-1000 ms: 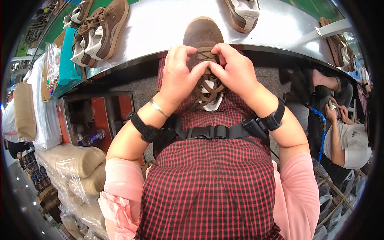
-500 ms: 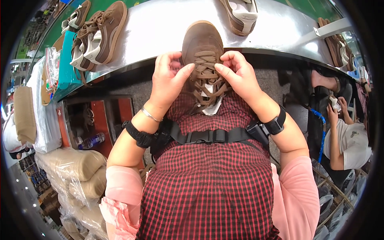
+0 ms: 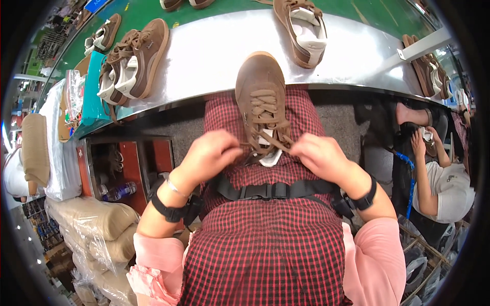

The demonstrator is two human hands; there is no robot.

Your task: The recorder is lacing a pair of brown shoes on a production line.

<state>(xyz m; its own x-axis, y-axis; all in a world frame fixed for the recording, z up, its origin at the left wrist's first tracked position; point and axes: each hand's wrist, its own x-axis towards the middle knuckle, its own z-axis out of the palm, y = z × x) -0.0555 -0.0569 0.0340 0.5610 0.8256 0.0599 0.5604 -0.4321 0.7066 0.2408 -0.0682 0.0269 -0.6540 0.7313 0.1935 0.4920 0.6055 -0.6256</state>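
Note:
A brown sneaker (image 3: 259, 76) rests between my lap and the metal table's near edge, toe pointing away and heel toward me. Brown shoelaces (image 3: 264, 104) criss-cross its tongue. Beside the shoe's opening, my left hand (image 3: 214, 155) is closed on a lace on the left side. My right hand (image 3: 322, 157) grips a lace on the right, drawn out sideways from the upper eyelets. Motion slightly blurs the fingertips of both hands. White lining or paper shows at the shoe's opening, partly covered by laces.
On the metal table (image 3: 214, 46) stand a brown-and-white sneaker (image 3: 309, 43) and, at left, a pair of sneakers (image 3: 145, 61) by a teal box (image 3: 93, 92). More shoes (image 3: 418, 71) sit far right. A co-worker (image 3: 441, 188) holds a shoe. Wrapped tan bundles (image 3: 97, 214) lie lower left.
Both hands have moved from the lower lacing toward me and apart, drawing laces outward near the opening. The sneaker sits lower in view, and the table shows more of its far side.

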